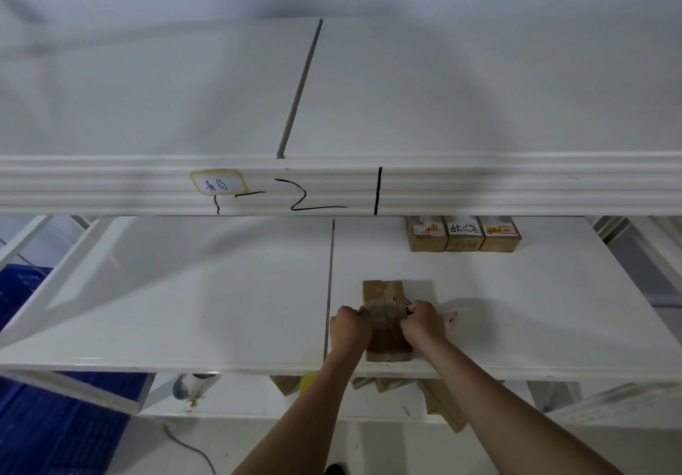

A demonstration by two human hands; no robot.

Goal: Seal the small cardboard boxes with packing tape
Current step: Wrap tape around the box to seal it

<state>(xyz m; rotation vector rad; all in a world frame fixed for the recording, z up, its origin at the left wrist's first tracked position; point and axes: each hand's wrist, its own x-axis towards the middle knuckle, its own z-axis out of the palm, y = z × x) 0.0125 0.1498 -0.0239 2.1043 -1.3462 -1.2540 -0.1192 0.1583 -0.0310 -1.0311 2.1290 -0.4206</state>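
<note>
The long brown cardboard box [385, 321] lies on the white shelf board [184, 290], near its front edge and just right of the seam between the two panels. Its long axis runs straight away from the person, front to back. A strip of glossy clear packing tape [385, 311] crosses it the short way, about midway along its length, and a further glossy strip seems to run lengthwise down the far half.

The left hand [348, 329] sits against the box's left side and the right hand [424, 323] against its right side, so the box lies directly between them, touching both. Each hand has its fingers curled tight, pinching an end of the cross strip at the box's edge. Neither hand is nearer; they mirror each other across the long axis.

By my judgement, the next move is to press the tape ends down the side walls, outward and downward from the top face.

The cardboard looks matt and slightly creased, the tape slick and reflective, the board smooth and hard. Three small brown cardboard boxes with white labels [464, 234] stand in a touching row at the back right, well apart from the hands.
</note>
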